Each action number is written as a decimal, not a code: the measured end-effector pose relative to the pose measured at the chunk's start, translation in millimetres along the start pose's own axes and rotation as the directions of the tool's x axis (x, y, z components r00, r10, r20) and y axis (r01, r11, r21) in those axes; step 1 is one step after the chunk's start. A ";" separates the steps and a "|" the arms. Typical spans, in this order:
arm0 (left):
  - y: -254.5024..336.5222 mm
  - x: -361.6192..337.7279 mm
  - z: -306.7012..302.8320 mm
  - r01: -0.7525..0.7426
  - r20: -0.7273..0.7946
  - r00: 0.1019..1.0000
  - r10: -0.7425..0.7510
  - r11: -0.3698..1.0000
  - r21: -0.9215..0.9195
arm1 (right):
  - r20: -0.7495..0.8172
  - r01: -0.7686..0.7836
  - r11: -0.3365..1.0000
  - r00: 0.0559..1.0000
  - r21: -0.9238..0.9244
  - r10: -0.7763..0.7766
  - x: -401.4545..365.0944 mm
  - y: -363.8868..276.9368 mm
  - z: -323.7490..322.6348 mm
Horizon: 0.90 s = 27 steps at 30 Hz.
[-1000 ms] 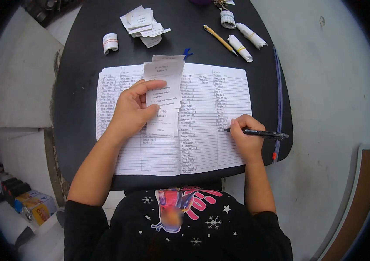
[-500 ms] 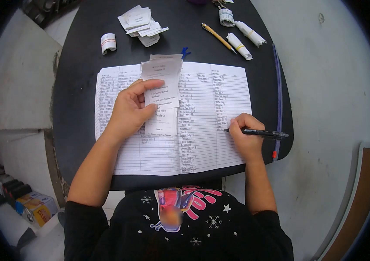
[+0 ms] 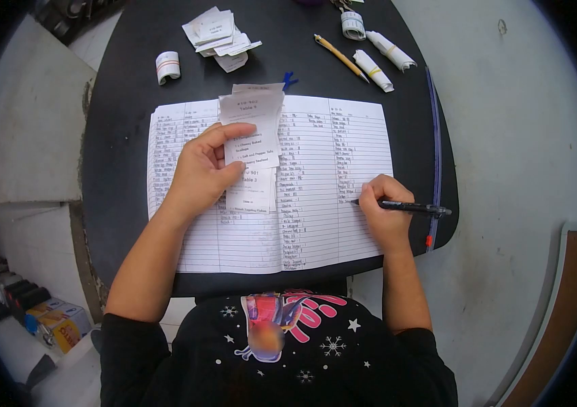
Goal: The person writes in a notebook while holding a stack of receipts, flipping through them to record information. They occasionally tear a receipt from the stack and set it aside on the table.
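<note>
The right hand (image 3: 387, 211), at 4 o'clock from the middle of the open notebook (image 3: 247, 247), is closed tight around a black pen (image 3: 416, 207). The pen's tip is at the writing on the page. The left hand (image 3: 200, 171) is at 9 o'clock. Its thumb and pointer finger touch the front of some printed receipts (image 3: 254, 115), with a gap between the tips; I cannot tell what its other fingers hold. The receipts lie over the notebook's middle fold, up toward 12. Farther out on the black table (image 3: 132, 41), a receipt pile (image 3: 215, 30) sits at 11 and a tan pen (image 3: 332, 51) at 1.
</note>
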<state>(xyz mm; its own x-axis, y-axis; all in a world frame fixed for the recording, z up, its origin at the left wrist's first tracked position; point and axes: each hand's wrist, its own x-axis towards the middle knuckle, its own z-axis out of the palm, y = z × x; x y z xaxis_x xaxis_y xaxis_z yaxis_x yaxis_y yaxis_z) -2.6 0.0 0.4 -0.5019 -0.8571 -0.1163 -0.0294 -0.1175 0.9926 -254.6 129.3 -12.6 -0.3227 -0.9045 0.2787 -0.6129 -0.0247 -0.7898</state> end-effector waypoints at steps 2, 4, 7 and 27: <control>-0.6 0.2 0.1 0.000 -0.002 1.000 0.000 1.000 0.003 | 0.019 0.009 1.000 1.000 -0.016 -0.008 -0.1 0.8 -1.2; -1.0 0.2 0.2 0.003 -0.005 1.000 -0.003 1.000 0.001 | 0.001 0.007 1.000 1.000 0.008 -0.007 0.4 -1.3 0.2; 1.1 -0.2 0.5 0.006 -0.005 1.000 -0.006 1.000 0.014 | 0.000 0.015 1.000 1.000 0.009 -0.015 1.2 -2.3 -0.2; -2.9 -0.4 0.0 -0.009 0.013 1.000 0.009 1.000 0.004 | -0.067 -0.107 0.983 0.991 0.150 0.118 -2.7 5.8 -3.7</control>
<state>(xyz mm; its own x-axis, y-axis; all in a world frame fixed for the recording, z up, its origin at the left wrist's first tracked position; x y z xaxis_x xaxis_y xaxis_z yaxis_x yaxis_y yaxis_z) -2.3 0.6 -2.4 -0.5134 -0.8515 -0.1070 -0.0287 -0.1076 0.9938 -259.9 133.3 -15.9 -0.4404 -0.8707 0.2189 -0.4592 0.0089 -0.8883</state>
